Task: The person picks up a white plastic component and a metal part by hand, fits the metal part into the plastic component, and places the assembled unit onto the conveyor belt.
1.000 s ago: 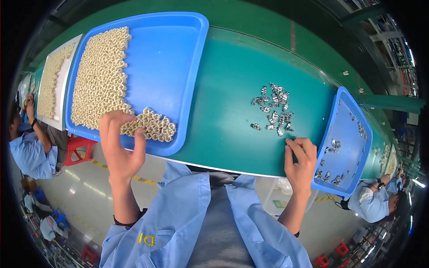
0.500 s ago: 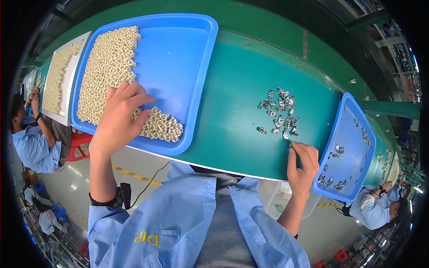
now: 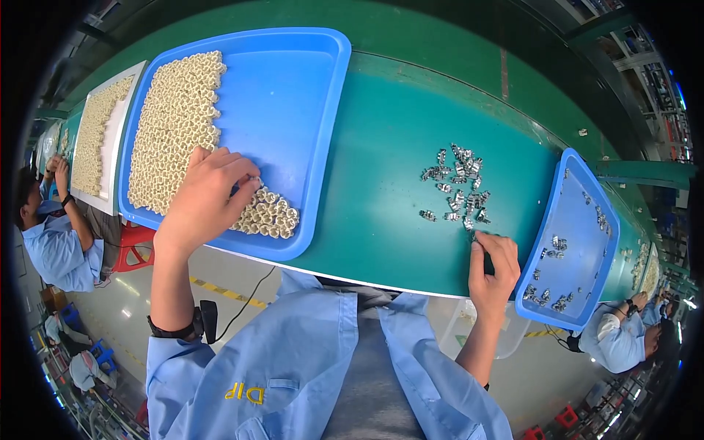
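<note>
Around my half-curled left hand (image 3: 205, 194) lie cream rings (image 3: 271, 215), beyond my nearly pinched right hand (image 3: 496, 270) metal clips (image 3: 460, 201); either hold I cannot tell, and a dragging knuckle might scatter rings.

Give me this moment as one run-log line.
left hand: over cream parts in large tray, grip unclear | right hand: at edge of metal parts on green table, grip unclear | small tray: more metal parts
</note>
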Demonstrator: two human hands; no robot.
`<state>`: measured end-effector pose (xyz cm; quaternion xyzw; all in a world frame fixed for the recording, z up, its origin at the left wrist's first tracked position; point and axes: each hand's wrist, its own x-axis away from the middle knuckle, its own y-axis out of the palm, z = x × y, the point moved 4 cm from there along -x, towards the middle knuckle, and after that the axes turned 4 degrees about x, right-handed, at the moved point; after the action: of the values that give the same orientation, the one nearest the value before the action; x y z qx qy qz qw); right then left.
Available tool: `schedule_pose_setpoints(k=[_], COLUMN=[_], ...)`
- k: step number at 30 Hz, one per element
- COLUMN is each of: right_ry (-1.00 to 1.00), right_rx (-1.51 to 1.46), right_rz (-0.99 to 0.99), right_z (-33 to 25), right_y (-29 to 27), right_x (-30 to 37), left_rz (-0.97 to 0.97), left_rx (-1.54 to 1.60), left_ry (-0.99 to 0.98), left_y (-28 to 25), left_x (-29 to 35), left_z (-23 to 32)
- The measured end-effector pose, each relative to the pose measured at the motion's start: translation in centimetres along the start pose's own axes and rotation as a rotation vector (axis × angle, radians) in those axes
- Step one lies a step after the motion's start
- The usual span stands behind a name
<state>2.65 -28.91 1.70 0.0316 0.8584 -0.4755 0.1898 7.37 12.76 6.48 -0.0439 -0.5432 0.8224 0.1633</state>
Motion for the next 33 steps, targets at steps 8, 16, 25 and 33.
schedule_pose_setpoints(k=[8,16,25,33], right_ry=[0.001,0.005,0.017,0.016], right_rx=[-0.024,-0.047,-0.058,-0.080], right_rz=[0.012,0.029,0.020,0.019], right_z=[0.2,0.4,0.5,0.6], right_y=[0.3,0.4,0.5,0.4], right_x=[0.0,0.1,0.1,0.2], left_rz=[0.150,0.095,0.037,0.108], left_rx=[-0.034,0.046,0.069,-0.025], left_ry=[-0.066,-0.055,-0.048,-0.005], left_y=[0.8,0.6,0.1,0.5], left_x=[0.9,0.9,0.4,-0.5], left_z=[-0.2,-0.3,-0.5,0.0])
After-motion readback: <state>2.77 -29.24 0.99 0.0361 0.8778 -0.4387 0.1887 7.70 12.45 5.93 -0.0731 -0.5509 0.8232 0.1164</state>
